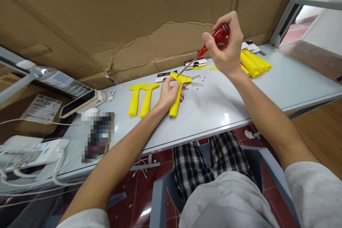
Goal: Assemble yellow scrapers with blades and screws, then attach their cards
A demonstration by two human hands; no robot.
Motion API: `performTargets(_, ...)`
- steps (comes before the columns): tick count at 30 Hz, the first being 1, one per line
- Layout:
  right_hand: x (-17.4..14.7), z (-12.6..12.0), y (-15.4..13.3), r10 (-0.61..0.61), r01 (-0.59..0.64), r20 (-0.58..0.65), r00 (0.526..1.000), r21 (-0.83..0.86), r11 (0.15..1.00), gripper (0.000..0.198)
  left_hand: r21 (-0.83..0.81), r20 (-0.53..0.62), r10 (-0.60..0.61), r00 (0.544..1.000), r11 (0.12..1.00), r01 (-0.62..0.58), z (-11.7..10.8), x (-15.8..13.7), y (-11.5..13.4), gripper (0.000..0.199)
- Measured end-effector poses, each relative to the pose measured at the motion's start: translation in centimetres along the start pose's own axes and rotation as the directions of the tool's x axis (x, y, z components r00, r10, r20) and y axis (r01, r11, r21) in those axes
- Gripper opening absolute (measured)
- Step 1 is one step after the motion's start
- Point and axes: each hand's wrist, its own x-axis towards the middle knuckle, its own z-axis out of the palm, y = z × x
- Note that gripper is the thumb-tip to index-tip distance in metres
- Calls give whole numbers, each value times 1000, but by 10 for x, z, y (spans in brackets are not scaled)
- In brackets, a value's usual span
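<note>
My left hand [170, 93] is closed around the neck of a yellow scraper [175, 105], just above the table. In my right hand [228, 48], raised higher, is a screwdriver [219, 35] with a clear red handle. Its shaft slants down to the left, and the tip meets the scraper's head. Two more yellow scrapers, one nearer [146, 100] and one farther left [134, 100], lie left of my left hand. Just right of the held scraper are thin metal blades [197, 84] and several small screws [202, 79].
Yellow handles [252, 62] are piled at the right, by printed cards [250, 46]. More cards [196, 63] lie along the cardboard wall [160, 14]. At the left are a phone [78, 103] on a white stand, a plastic bottle [62, 80] and a power strip [37, 155] with cables.
</note>
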Motion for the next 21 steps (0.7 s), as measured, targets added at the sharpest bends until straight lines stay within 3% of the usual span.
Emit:
performTargets(8, -1, 2, 7, -17, 10, -140, 990, -51, 999, 60, 7, -22, -21, 1000, 1000, 21, 2, -1, 3, 17)
performTargets(16, -2, -3, 7, 37, -38, 17, 999, 59, 998, 60, 4, -36, -28, 999, 1000, 28, 3, -1, 4, 17)
performTargets(21, -3, -3, 3, -18, 19, -17, 1000, 116, 993, 62, 6, -36, -23, 999, 1000, 24, 3, -1, 3, 17)
